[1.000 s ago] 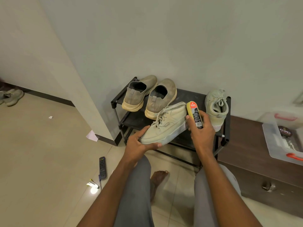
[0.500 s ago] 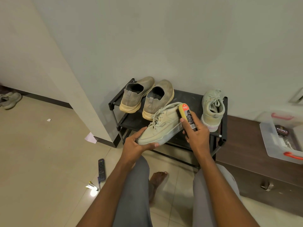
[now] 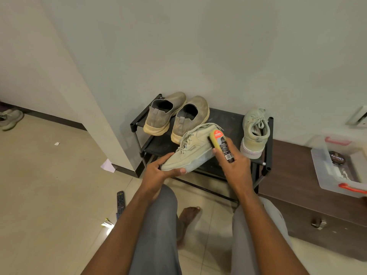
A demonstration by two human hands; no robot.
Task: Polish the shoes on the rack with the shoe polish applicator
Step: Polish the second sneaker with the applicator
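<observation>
Since half a second ago, hardly anything has moved: both hands and the shoe sit at almost the same spot in the middle of the frame.

From the head camera, the left hand [image 3: 158, 173] holds the pale green shoe [image 3: 193, 148] by its toe end, with the thumb on top and the fingers curled under the sole. That shoe is lifted up in front of the black rack [image 3: 267, 143], tilted with its heel end higher. The right hand [image 3: 236, 165] grips the shoe polish applicator [image 3: 221, 144] with fingers wrapped round its dark body. Its yellow and orange end points up and away and touches the side of the shoe near the heel. So the applicator is just right of the shoe, and the right hand is below it.

On the rack's top shelf, a pair of brown slip-on shoes [image 3: 176, 116] stands at the left and a second pale green shoe [image 3: 255, 132] at the right. At the right of the frame, a clear box [image 3: 337, 175] with a round tin [image 3: 337, 158] inside rests on a dark wooden cabinet [image 3: 317, 219]. A remote control [image 3: 120, 202] lies on the floor at lower left.
</observation>
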